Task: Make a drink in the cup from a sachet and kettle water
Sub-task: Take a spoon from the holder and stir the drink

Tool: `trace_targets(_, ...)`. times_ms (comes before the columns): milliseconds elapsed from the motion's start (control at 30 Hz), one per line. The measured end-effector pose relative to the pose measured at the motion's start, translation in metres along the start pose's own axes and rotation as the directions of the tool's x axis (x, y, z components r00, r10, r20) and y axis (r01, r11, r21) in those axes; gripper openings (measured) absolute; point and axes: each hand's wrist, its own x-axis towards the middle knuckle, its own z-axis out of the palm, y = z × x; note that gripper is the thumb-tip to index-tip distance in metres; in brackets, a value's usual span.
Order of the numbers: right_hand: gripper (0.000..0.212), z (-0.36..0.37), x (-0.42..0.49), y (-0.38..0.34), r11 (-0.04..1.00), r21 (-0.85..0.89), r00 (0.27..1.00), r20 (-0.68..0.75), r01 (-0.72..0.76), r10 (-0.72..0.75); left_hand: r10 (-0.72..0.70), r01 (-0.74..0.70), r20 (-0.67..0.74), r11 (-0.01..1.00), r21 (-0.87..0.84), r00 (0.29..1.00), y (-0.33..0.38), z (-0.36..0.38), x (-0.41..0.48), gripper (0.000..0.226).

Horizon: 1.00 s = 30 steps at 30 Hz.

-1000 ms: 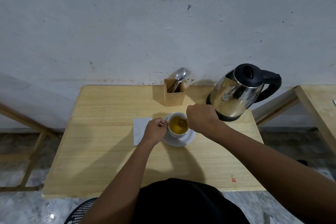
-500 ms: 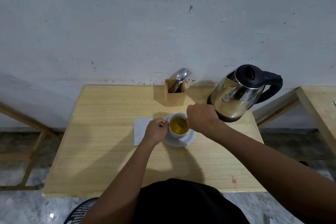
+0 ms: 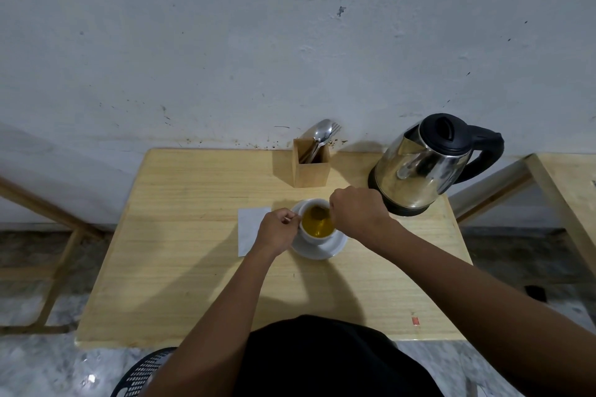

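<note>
White cup [image 3: 317,229] sits on its saucer [image 3: 319,250] mid-tabletop [image 3: 180,267], filled with amber-yellow liquid, a dark tea bag [image 3: 317,213] floating near the far rim. Left hand [image 3: 278,229] is against the cup's left side, grip pinched closed on something small and pale, too tiny to name. Right hand [image 3: 356,211] is fisted over the cup's right rim; what its grip holds, can't tell. White paper [image 3: 250,229] lies just left. Wooden holder [image 3: 311,163] at the back carries spoons and a fork. Steel kettle [image 3: 425,164] stands right, black lid down
</note>
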Motion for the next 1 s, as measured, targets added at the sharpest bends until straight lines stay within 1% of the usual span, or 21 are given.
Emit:
trace_targets(133,0.012,-0.001,-0.007,0.004,0.999,-0.026,0.999,0.024,-0.035,0.036,0.011,-0.011,-0.001,1.0,0.013,1.0,0.0,0.0,0.0,0.017)
trace_targets(233,0.011,0.001,-0.012,0.005,0.996,0.045,0.996,0.051,-0.073,0.07,0.012,-0.012,0.001,1.0,0.023,1.0,0.0,-0.001,0.001,0.016)
trace_targets(333,0.014,0.008,-0.015,0.003,0.98,0.169,0.994,0.058,-0.105,0.097,0.003,-0.003,-0.005,1.0,0.027,1.0,0.001,0.0,0.0,0.015)
trace_targets(433,0.025,0.02,-0.019,0.003,0.958,0.258,0.991,-0.008,-0.128,0.135,0.007,-0.007,-0.004,1.0,0.03,1.0,0.002,-0.001,-0.001,0.017)
trace_targets(500,0.028,0.027,-0.025,0.007,0.942,0.304,0.983,-0.064,-0.143,0.17,0.002,-0.002,-0.006,1.0,0.016,1.0,0.002,-0.001,-0.001,0.017)
trace_targets(700,0.024,0.046,-0.053,0.019,0.847,0.501,0.953,-0.125,-0.179,0.276,0.022,-0.022,-0.014,0.999,0.04,1.0,0.003,-0.001,-0.002,0.017)
trace_targets(833,0.024,0.064,-0.069,0.02,0.795,0.586,0.932,-0.179,-0.158,0.316,0.034,-0.032,-0.023,0.997,0.065,0.999,0.005,-0.001,-0.002,0.02)
trace_targets(1000,0.026,0.083,-0.084,0.016,0.782,0.611,0.914,-0.237,-0.122,0.328,0.032,-0.029,-0.029,0.996,0.087,0.999,0.007,0.0,-0.003,0.018)
